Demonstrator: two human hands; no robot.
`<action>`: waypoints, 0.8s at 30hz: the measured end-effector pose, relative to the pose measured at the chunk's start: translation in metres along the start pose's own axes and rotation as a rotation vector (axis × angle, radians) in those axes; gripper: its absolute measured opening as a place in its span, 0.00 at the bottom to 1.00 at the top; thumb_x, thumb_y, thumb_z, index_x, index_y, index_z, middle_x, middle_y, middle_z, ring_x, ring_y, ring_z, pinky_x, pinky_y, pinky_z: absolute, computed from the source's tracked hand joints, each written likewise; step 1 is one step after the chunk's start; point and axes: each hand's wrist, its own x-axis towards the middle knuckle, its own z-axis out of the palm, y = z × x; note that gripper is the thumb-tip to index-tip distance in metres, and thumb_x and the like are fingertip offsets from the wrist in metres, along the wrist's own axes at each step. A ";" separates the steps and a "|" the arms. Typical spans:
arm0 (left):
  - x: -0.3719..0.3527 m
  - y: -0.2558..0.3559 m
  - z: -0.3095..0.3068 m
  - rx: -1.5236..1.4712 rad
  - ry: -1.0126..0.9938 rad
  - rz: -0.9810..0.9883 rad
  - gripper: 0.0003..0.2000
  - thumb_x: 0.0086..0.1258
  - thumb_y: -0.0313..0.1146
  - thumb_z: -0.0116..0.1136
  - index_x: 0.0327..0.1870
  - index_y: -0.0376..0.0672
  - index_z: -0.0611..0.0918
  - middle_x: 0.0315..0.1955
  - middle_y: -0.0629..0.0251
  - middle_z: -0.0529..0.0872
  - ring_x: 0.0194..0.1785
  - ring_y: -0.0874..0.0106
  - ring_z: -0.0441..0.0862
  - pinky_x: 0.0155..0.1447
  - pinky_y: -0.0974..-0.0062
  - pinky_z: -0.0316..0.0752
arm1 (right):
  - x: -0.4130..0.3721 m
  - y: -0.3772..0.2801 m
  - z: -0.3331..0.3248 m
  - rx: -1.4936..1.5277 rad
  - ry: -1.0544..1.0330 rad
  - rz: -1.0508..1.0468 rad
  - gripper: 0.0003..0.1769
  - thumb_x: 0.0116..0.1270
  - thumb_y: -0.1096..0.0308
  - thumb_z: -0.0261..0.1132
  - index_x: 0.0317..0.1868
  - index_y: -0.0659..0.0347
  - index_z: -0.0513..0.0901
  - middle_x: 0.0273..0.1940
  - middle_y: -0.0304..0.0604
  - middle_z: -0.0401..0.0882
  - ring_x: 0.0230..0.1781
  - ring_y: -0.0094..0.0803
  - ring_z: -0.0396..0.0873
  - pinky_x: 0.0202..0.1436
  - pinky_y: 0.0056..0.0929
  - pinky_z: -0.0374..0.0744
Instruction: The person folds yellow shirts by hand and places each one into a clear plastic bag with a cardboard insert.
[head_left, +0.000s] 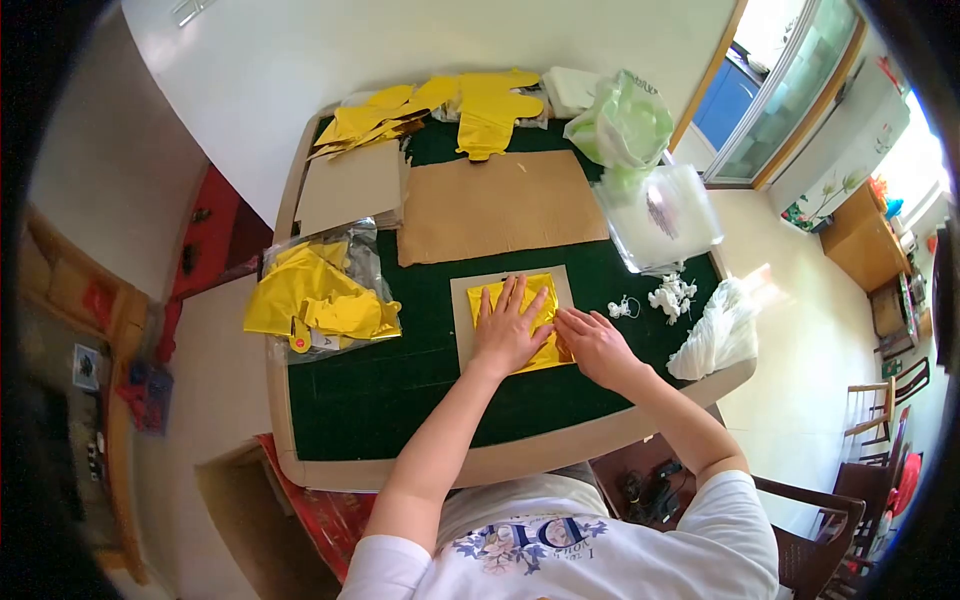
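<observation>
A shiny gold foil piece [547, 362], apparently a flat balloon folded into a rough square, lies on a small grey-brown cardboard sheet [463, 310] near the table's front. My left hand [508, 330] rests palm down across it, fingers stretched and spread. At the foil's right edge is my right hand [597, 347], its fingers extended leftward and lying against the foil and cardboard. Part of the foil is hidden beneath both hands.
Left is a clear bag [325, 290] of gold foil. Behind lie brown cardboard [500, 205], stacked card [350, 185] and flat gold foil shapes [490, 110]. Clear plastic sleeves [665, 215], a green-white bag [625, 120], white string [673, 295] and a white bundle [715, 330] sit right.
</observation>
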 end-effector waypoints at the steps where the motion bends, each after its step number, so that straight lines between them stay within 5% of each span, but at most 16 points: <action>1: 0.000 0.000 0.000 0.001 -0.006 0.000 0.31 0.71 0.59 0.46 0.73 0.60 0.63 0.75 0.57 0.54 0.79 0.61 0.47 0.76 0.45 0.42 | 0.000 0.001 0.001 0.019 0.027 -0.004 0.20 0.60 0.72 0.60 0.54 0.63 0.79 0.59 0.46 0.75 0.63 0.39 0.72 0.65 0.41 0.71; 5: 0.002 0.004 -0.003 0.025 -0.035 -0.013 0.31 0.70 0.57 0.48 0.73 0.59 0.63 0.76 0.56 0.51 0.79 0.60 0.44 0.76 0.43 0.41 | 0.027 0.028 -0.022 0.232 0.176 0.291 0.11 0.59 0.73 0.62 0.43 0.61 0.82 0.43 0.50 0.81 0.46 0.48 0.79 0.53 0.43 0.78; 8: 0.001 0.006 -0.010 0.014 0.014 0.000 0.32 0.70 0.55 0.51 0.73 0.58 0.63 0.76 0.56 0.49 0.79 0.59 0.44 0.75 0.42 0.41 | 0.041 0.129 -0.005 0.165 0.429 0.591 0.08 0.60 0.71 0.64 0.40 0.60 0.82 0.40 0.52 0.80 0.46 0.49 0.77 0.51 0.43 0.75; 12: -0.008 -0.001 -0.040 -0.071 0.227 -0.061 0.30 0.70 0.49 0.55 0.72 0.52 0.65 0.75 0.53 0.53 0.78 0.57 0.48 0.75 0.43 0.44 | 0.031 0.213 0.017 0.037 0.392 0.871 0.14 0.56 0.61 0.69 0.38 0.61 0.82 0.41 0.51 0.81 0.48 0.46 0.77 0.51 0.40 0.76; 15: -0.025 -0.033 -0.046 -0.159 0.423 -0.170 0.27 0.72 0.43 0.55 0.70 0.49 0.66 0.70 0.52 0.61 0.75 0.56 0.56 0.74 0.46 0.50 | 0.032 0.229 0.014 0.348 0.212 0.952 0.13 0.55 0.61 0.69 0.35 0.62 0.83 0.36 0.51 0.83 0.42 0.44 0.81 0.47 0.40 0.78; 19: -0.042 -0.068 -0.035 -0.293 0.685 -0.222 0.20 0.70 0.31 0.56 0.63 0.43 0.72 0.59 0.52 0.76 0.64 0.54 0.71 0.66 0.59 0.66 | 0.031 0.231 0.020 0.321 0.360 0.872 0.10 0.54 0.65 0.66 0.31 0.65 0.84 0.28 0.50 0.83 0.32 0.41 0.82 0.40 0.38 0.80; 21: -0.050 -0.074 -0.024 -0.376 0.679 -0.288 0.17 0.70 0.30 0.55 0.59 0.42 0.75 0.53 0.53 0.79 0.59 0.55 0.75 0.62 0.61 0.70 | 0.028 0.226 0.024 0.094 0.457 0.739 0.09 0.55 0.67 0.65 0.29 0.66 0.84 0.26 0.50 0.84 0.29 0.39 0.83 0.37 0.37 0.80; 24: -0.056 -0.079 -0.022 -0.461 0.657 -0.301 0.09 0.68 0.26 0.56 0.47 0.39 0.81 0.45 0.57 0.81 0.52 0.58 0.78 0.56 0.65 0.74 | 0.030 0.226 0.016 0.438 0.370 0.885 0.07 0.55 0.70 0.68 0.31 0.64 0.81 0.23 0.42 0.80 0.23 0.31 0.79 0.28 0.32 0.77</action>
